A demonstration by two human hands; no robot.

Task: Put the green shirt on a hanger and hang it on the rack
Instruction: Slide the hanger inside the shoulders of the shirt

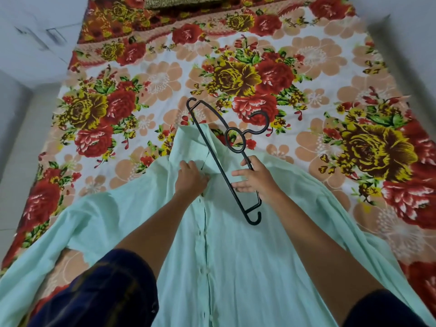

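Observation:
The pale green shirt (pixel 236 256) lies spread on the bed, buttoned front up, collar pointing away from me. My left hand (pixel 191 178) grips the cloth at the top of the button placket, just below the collar. My right hand (pixel 256 178) holds a black plastic hanger (pixel 212 147) by its curved shoulder bar, thumb over the bar and fingers under it. The hanger hovers slantwise over the collar, its hook (pixel 260 121) pointing to the right. No rack is in view.
A floral bedsheet (pixel 259 74) in red, yellow and peach covers the bed. A patterned pillow (pixel 179 2) lies at the far end. Pale floor tiles (pixel 23 138) run along the left side, and a light wall (pixel 405 43) along the right.

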